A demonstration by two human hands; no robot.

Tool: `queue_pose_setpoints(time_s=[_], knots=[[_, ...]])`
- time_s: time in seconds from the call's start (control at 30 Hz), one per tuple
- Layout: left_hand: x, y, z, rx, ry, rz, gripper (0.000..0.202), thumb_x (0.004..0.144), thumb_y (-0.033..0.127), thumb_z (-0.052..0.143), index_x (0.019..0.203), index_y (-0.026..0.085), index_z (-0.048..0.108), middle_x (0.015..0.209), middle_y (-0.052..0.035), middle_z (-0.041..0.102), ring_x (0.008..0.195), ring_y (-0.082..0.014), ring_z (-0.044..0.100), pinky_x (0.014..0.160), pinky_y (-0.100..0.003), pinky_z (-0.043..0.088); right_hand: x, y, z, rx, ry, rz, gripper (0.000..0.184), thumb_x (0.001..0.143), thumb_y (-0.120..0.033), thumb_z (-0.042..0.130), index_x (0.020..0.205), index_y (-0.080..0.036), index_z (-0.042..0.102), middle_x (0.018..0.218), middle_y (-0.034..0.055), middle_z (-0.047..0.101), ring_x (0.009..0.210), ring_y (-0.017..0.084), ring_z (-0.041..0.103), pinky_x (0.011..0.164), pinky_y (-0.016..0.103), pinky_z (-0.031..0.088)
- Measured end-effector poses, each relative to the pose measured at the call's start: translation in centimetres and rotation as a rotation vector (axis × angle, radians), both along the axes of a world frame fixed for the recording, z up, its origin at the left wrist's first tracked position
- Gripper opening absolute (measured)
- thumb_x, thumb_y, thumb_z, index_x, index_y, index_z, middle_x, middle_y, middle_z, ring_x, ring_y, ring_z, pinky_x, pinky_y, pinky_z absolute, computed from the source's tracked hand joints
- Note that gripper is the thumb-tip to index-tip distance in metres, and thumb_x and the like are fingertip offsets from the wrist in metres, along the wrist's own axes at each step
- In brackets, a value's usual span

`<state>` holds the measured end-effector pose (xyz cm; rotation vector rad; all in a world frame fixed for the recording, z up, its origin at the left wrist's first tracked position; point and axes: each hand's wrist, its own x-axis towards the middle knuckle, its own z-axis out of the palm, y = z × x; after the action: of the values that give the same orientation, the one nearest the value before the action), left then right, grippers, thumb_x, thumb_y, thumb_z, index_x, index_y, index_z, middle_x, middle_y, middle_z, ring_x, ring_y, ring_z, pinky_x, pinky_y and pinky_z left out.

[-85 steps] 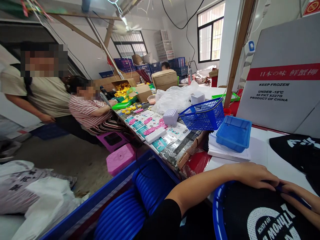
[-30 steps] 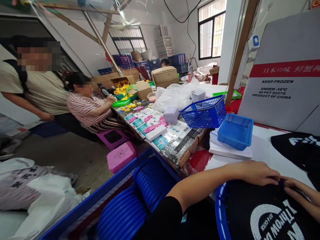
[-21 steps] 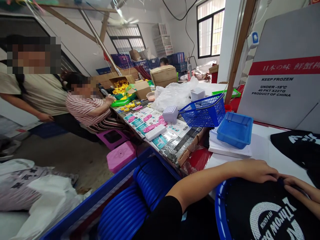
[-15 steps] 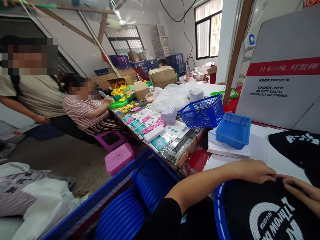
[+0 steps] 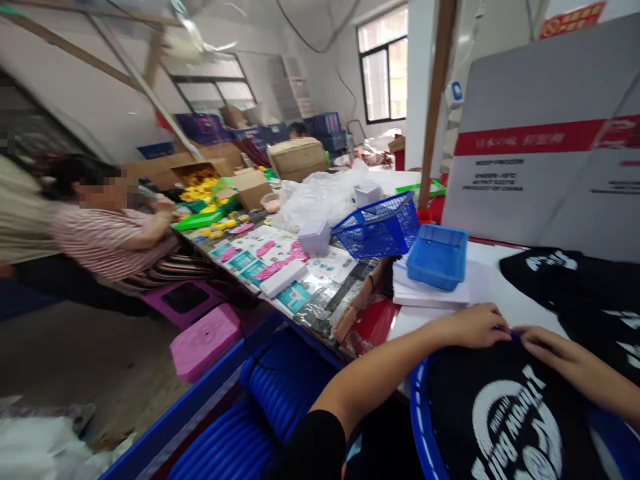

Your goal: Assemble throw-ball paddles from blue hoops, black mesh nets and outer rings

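A blue hoop (image 5: 419, 407) lies at the lower right of the head view, with black fabric (image 5: 450, 380) across it. White lettering on the fabric reads in part "Throw Ball". At the hoop's far rim, my left hand (image 5: 481, 325) is closed, its fingertips pinching the blue edge. My right hand (image 5: 557, 353) grips the same rim just to the right, thumb and fingers close to the left hand's fingertips. What lies under the fingers is partly hidden. More black printed fabric (image 5: 543, 270) rests on the white table beyond the right hand.
A blue tray (image 5: 437, 257) sits on a white stack (image 5: 425, 293) beyond my hands, beside a blue basket (image 5: 377, 227). Coiled blue tubing (image 5: 290, 380) fills a bin at lower left. Another person (image 5: 120, 227) sits by the long table; a large carton (image 5: 530, 147) stands behind.
The view has turned to the right, so the room slides left in the picture. More of my right hand and of the fabric shows. Both hands remain at the hoop's rim.
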<state>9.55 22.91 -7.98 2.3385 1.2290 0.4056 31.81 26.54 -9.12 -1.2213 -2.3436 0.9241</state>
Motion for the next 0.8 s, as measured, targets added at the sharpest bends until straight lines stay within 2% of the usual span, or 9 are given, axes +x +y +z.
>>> queue_pose_setpoints(time_s=[0.07, 0.13, 0.2, 0.33, 0.57, 0.8], knots=[[0.0, -0.1, 0.0, -0.089, -0.070, 0.086, 0.015, 0.097, 0.021, 0.067, 0.103, 0.012, 0.079, 0.110, -0.0094, 0.071, 0.103, -0.0173, 0.068, 0.098, -0.026, 0.051, -0.2, -0.5, 0.7, -0.081, 0.017, 0.114, 0.041, 0.088, -0.061, 0.054, 0.087, -0.023, 0.071, 0.112, 0.0100, 0.078, 0.112, 0.030, 0.073, 0.105, 0.035, 0.056], [-0.1, 0.1, -0.4, -0.112, -0.123, 0.087, 0.015, 0.097, 0.019, 0.065, 0.096, 0.013, 0.078, 0.105, -0.0092, 0.070, 0.100, -0.0192, 0.068, 0.098, -0.030, 0.052, -0.4, -0.7, 1.0, -0.081, 0.046, 0.170, 0.041, 0.088, -0.060, 0.053, 0.090, -0.022, 0.070, 0.108, 0.0116, 0.076, 0.109, 0.031, 0.070, 0.105, 0.043, 0.055], [-0.3, 0.6, -1.1, -0.130, -0.172, 0.075, 0.019, 0.098, 0.019, 0.060, 0.095, 0.013, 0.077, 0.106, -0.0106, 0.070, 0.100, -0.0215, 0.067, 0.100, -0.035, 0.051, -0.3, -0.5, 0.9, -0.067, 0.039, 0.193, 0.033, 0.090, -0.053, 0.051, 0.087, -0.023, 0.066, 0.112, 0.0121, 0.074, 0.110, 0.030, 0.067, 0.107, 0.046, 0.052], [-0.7, 1.4, -2.3, -0.165, -0.234, 0.050, 0.018, 0.095, 0.022, 0.060, 0.091, 0.014, 0.075, 0.103, -0.0101, 0.069, 0.100, -0.0238, 0.067, 0.098, -0.036, 0.051, 0.2, -0.3, 0.6, -0.059, 0.039, 0.178, 0.021, 0.094, -0.039, 0.049, 0.089, -0.023, 0.062, 0.117, 0.0114, 0.071, 0.109, 0.027, 0.065, 0.106, 0.047, 0.049], [-0.9, 1.6, -3.0, -0.174, -0.256, 0.064, 0.019, 0.093, 0.031, 0.061, 0.085, 0.019, 0.073, 0.098, -0.0063, 0.069, 0.097, -0.0226, 0.066, 0.094, -0.036, 0.052, 0.7, 0.0, 0.3, -0.121, 0.058, 0.218, 0.016, 0.094, -0.032, 0.055, 0.092, -0.021, 0.066, 0.117, 0.0087, 0.072, 0.108, 0.024, 0.065, 0.104, 0.043, 0.049], [-1.0, 1.6, -2.9, -0.170, -0.254, 0.085, 0.016, 0.090, 0.031, 0.062, 0.086, 0.019, 0.072, 0.099, -0.0068, 0.068, 0.096, -0.0229, 0.066, 0.096, -0.039, 0.052, 0.4, -0.2, 0.2, -0.005, 0.019, 0.187, 0.013, 0.093, -0.023, 0.056, 0.095, -0.020, 0.068, 0.105, 0.0081, 0.073, 0.102, 0.023, 0.066, 0.100, 0.041, 0.050]])
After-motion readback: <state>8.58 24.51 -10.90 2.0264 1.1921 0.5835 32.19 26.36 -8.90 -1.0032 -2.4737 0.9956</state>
